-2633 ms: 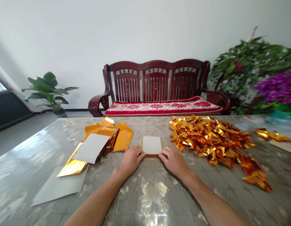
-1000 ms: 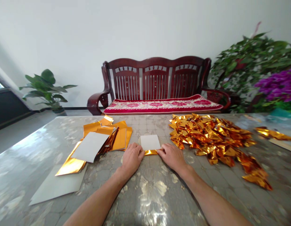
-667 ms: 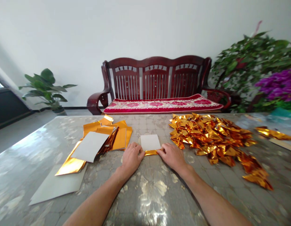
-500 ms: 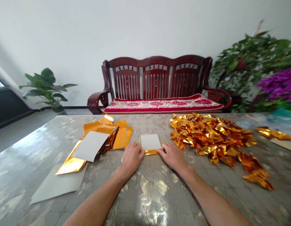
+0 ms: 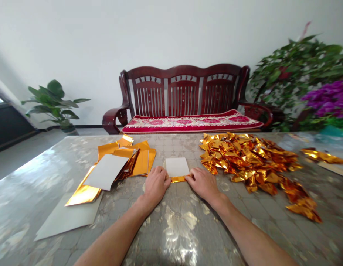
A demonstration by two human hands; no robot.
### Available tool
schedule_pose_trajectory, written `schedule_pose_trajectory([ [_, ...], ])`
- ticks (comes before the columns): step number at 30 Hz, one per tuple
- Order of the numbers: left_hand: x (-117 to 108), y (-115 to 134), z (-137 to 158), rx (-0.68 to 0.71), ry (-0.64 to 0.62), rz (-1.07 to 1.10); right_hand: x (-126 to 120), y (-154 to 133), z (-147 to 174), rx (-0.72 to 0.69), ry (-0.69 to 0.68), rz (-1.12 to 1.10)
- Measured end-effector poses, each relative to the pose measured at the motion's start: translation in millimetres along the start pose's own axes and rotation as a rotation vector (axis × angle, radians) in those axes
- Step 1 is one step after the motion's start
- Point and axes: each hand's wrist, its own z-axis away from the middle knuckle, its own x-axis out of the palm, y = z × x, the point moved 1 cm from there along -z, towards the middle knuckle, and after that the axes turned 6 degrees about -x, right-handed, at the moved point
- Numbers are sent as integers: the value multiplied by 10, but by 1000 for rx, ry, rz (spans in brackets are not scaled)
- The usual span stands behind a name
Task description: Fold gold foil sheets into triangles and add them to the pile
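Note:
A sheet of gold foil paper [image 5: 177,167] lies white side up at the middle of the table, its near edge folded over into a narrow gold strip. My left hand [image 5: 157,181] grips the left end of that fold, fingers curled and thumb pressed on it. At the fold's right end, my right hand [image 5: 203,183] pinches in the same way. Fingertips of both hands are partly hidden. To the left lies a loose stack of flat gold foil sheets [image 5: 141,162]; on the right is a heap of folded gold foil pieces [image 5: 243,155].
A white-backed sheet [image 5: 106,171] and a larger pale sheet [image 5: 68,218] lie on the patterned table [image 5: 127,236] at left. Clear plastic [image 5: 299,140] sits at the far right. Beyond the table stand a dark red wooden bench [image 5: 182,92] and potted plants [image 5: 56,103].
Both hands stay on the folded edge, with almost no visible movement. The view has shifted very slightly.

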Motion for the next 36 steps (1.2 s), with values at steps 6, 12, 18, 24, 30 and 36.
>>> schedule_pose_trajectory([
  [6,15,-29,19,31,58,72,-6,-6,-6,-13,-1,23],
  [12,41,1,23,295,33,95,6,7,-7,-2,16,9],
  [18,-15,106,45,448,-147,-31,43,28,2,-24,88,-39],
  [24,-20,214,134,441,-144,-188,35,-99,61,-247,152,85],
  [30,-36,300,183,400,-158,-242,46,-141,110,-463,139,84],
  [36,-58,364,259,323,-176,-357,21,-148,147,-480,92,70],
])
